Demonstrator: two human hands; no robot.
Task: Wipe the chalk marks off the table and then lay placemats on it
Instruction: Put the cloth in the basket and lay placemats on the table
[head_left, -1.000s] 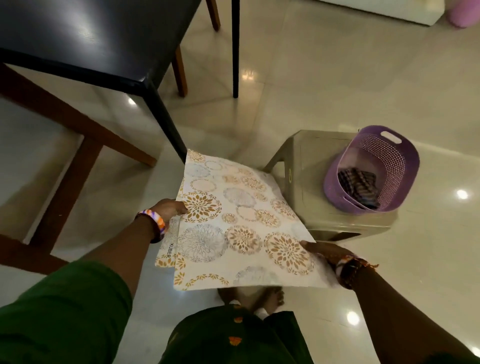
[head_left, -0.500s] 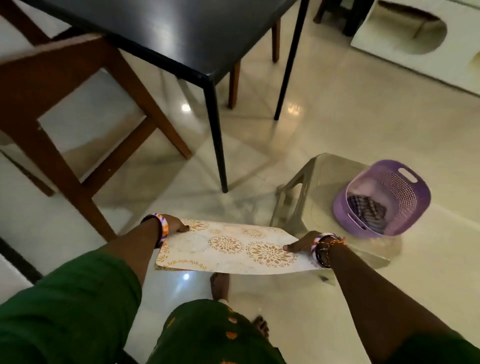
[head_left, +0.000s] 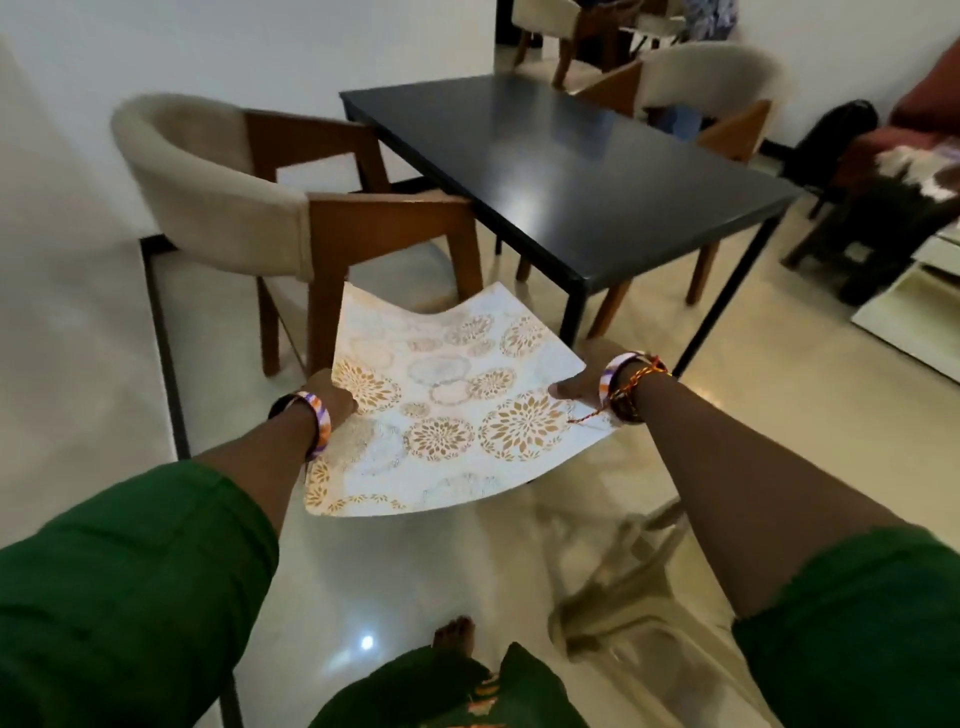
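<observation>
Between the two hands, low over the floor (head_left: 415, 582) and short of the table's near corner, a floral placemat (head_left: 447, 415) is carried flat, pattern side up; possibly more than one sheet stacked, can't tell. Left hand (head_left: 332, 397) grips the left edge, thumb on top of the mat, other fingers hidden under it, so their spread can't be told. Right hand (head_left: 579, 387) pinches the right edge, thumb on top, other fingers out of sight below. One hand per side makes sense: the sheet is thin and floppy, its far edge already sags in the middle and curls up at the corners, so a grip on both sides keeps it roughly level for laying down

Black table (head_left: 571, 171) sits ahead and to the right, well apart from the mat. Its top looks glossy and bare, no chalk marks visible from here, so the wipe step is judged done and placemat laying is judged underway, none laid yet. Armchair (head_left: 249, 208) with wooden frame stands at the table's left side, partly between person and table, so the mat likely has to go in over the near end or corner. Another chair (head_left: 706, 83) sits on the far side. Clear plastic stool (head_left: 623, 587) is close by the person's right leg, blurred. Green sleeves, bangles on both wrists, bare foot (head_left: 457, 636) showing below
</observation>
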